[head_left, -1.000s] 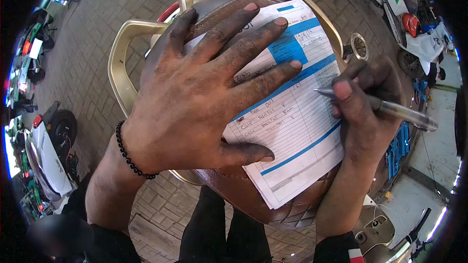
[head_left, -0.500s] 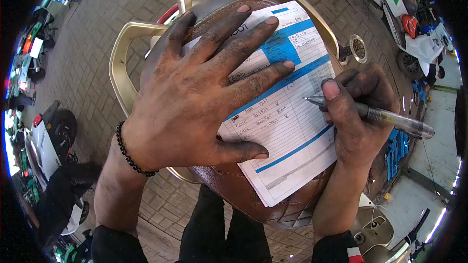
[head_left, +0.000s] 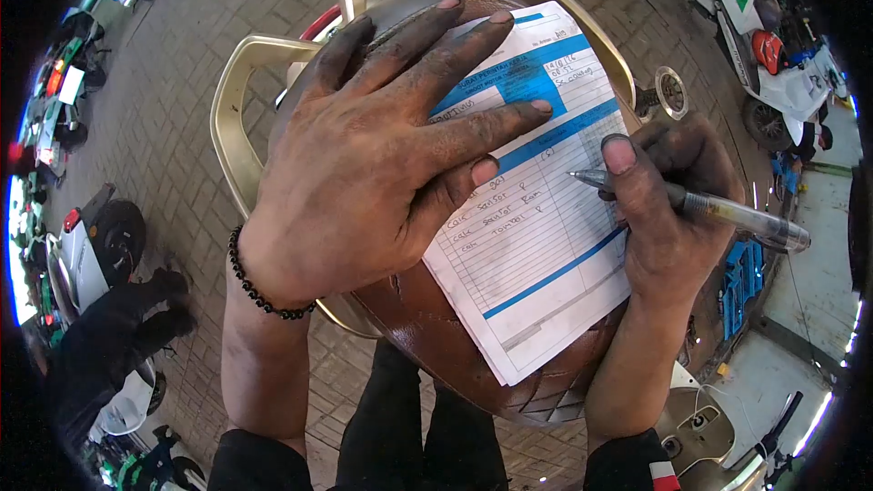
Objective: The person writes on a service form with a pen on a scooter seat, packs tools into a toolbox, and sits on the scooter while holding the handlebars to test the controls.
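A printed form with blue bands and handwritten lines lies on a brown quilted motorcycle seat. More sheets seem to lie under it. My left hand rests flat across the form's upper left part, fingers spread, covering some of the writing. My right hand grips a clear-barrelled pen between thumb and fingers, over the form's right edge. The pen's tip points left, above the ruled lines; whether it touches the paper I cannot tell. Both hands have dark smudges.
A gold-coloured grab rail curves around the seat's far end. Parked scooters stand left and right, one with a white body. A blue tool tray lies at right. Part of a person in dark clothes is at left. Brick paving surrounds the seat.
My left hand has shifted slightly, its thumb drawn in and up towards the index finger, uncovering more handwriting. The pen has barely moved. The person at left has changed position.
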### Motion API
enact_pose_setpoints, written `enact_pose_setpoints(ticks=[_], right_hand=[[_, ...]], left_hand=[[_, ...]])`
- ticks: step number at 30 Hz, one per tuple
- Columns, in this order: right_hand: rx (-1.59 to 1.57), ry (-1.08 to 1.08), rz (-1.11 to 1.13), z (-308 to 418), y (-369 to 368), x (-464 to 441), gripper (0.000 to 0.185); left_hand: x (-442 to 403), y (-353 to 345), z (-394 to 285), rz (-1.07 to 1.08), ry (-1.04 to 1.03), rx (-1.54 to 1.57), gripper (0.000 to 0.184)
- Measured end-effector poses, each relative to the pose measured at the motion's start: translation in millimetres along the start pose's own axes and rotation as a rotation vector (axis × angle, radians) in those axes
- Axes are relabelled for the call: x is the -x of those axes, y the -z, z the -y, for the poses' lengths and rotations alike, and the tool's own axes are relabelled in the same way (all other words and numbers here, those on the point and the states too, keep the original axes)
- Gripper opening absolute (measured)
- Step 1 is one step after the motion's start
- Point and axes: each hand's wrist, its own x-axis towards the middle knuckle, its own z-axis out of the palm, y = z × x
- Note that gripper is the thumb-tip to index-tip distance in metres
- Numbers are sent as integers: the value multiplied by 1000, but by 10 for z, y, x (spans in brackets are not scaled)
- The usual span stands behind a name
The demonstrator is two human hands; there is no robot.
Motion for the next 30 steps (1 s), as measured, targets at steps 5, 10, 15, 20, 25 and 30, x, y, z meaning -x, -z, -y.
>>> enact_pose_setpoints(ticks=[5,10,15,20,25,30], right_hand=[[-41,80,19,-63,15,-17,30],[-53,33,1,-27,-6,-12,31],[-37,66,46,-68,33,-9,30],[32,29,67,-26,41,-3,29],[35,75,-42,-87,-16,-16,28],[73,109,-47,-92,-32,-16,28]], left_hand=[[-15,12,6,-61,-27,19,35],[-23,-26,49,-135,-48,97,32],[-16,-59,56,-163,-14,173,30],[-62,-76,80,-204,-4,260,26],[-131,-43,47,-212,61,255,23],[-130,-97,32,-242,100,254,22]])
